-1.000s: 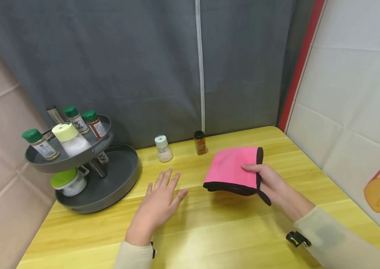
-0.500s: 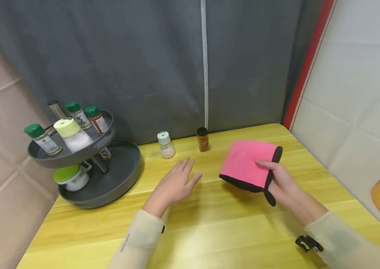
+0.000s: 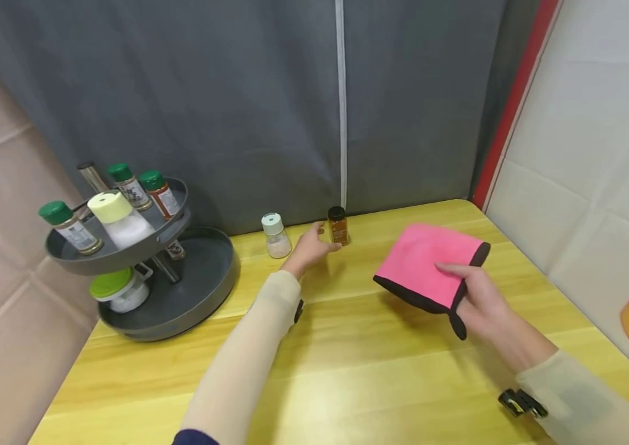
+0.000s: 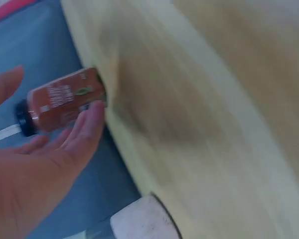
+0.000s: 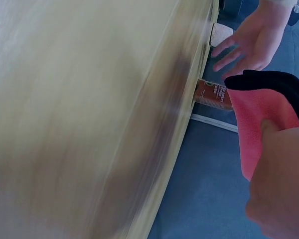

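My left hand (image 3: 309,250) reaches to the back of the table, its thumb and fingers spread beside a small spice jar (image 3: 339,232) with a black lid and reddish-brown contents. In the left wrist view the jar (image 4: 65,98) stands between thumb and fingertips, and the right wrist view shows the fingers apart from it. A pink cloth (image 3: 426,262) with black edging is held folded above the table by my right hand (image 3: 481,303), thumb on top, the other fingers mostly hidden beneath. Left of my left hand stands a shaker (image 3: 277,238) with a pale mint lid.
At the left stands a grey two-tier rack (image 3: 181,321). Its top tier bears several green-capped spice bottles and a yellow-lidded shaker (image 3: 120,219); a green-lidded pot (image 3: 120,290) sits below. A grey curtain (image 3: 236,111) hangs behind the wooden table (image 3: 370,383), with a white wall at right.
My left hand has moved forward and right, from above the middle of the table to beside the spice jar. The cloth in my right hand has shifted slightly right.
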The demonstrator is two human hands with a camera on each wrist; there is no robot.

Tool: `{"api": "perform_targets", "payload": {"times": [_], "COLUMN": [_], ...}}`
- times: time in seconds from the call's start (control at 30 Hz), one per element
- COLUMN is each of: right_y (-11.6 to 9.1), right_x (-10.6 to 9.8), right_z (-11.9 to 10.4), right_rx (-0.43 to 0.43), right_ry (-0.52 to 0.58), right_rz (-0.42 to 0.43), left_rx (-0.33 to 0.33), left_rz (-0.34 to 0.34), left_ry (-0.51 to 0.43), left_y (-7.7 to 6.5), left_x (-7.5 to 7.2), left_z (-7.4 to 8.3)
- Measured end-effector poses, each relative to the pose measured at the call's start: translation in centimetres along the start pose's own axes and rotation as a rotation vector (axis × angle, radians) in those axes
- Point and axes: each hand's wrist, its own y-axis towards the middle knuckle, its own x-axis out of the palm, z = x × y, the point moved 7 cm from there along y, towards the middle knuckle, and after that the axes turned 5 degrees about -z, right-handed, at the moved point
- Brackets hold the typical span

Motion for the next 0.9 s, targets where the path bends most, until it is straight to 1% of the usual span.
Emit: {"api": "perform_targets", "payload": {"times": [0.1,0.2,0.3,0.37,0.5,0.6,0.73,0.83,0.9], "right_y": [0.1,0.3,0.3,0.2,0.1,0.1,0.3,0.3,0.1], "right_x": [0.3,0.7,0.8,0.8,0.5,0.4,0.4,0.2,-0.1], "right_z": [0.0,0.3,0.5,0.5,0.6,0.5,0.7,0.8,0.7], "right_rx": [0.003,0.002,0.004,0.003,0.011,0.005,0.012,0.024,0.021], "right_ry": [-0.014,-0.038,-0.061,-0.078,-0.101,-0.105,-0.083,-0.074,-0.067], "right_rz": [0.004,0.007,0.009,0.006,0.011,0.014,0.001,0.002,0.009], "left_rx": [-0.027,-0.018,0.014,0.029,0.031,0.033,0.026,0.022,0.034], "left_rz": [0.055,0.103,0.141,0.168,0.201,0.217,0.244,0.235,0.221], "left_ry": [-0.064,-0.119,-0.127,-0.091,-0.017,-0.004,0.015,0.035,0.031], "left_y": [2.0,3.5,4.4,4.7,4.8,4.5,3.8,3.3,2.8], "left_x": [-0.2,-0.3,-0.3,-0.2,0.1,0.3,0.3,0.6,0.9], "left_z": [-0.2,-0.4,-0.5,-0.6,-0.7,-0.6,-0.4,-0.1,0.3]}}
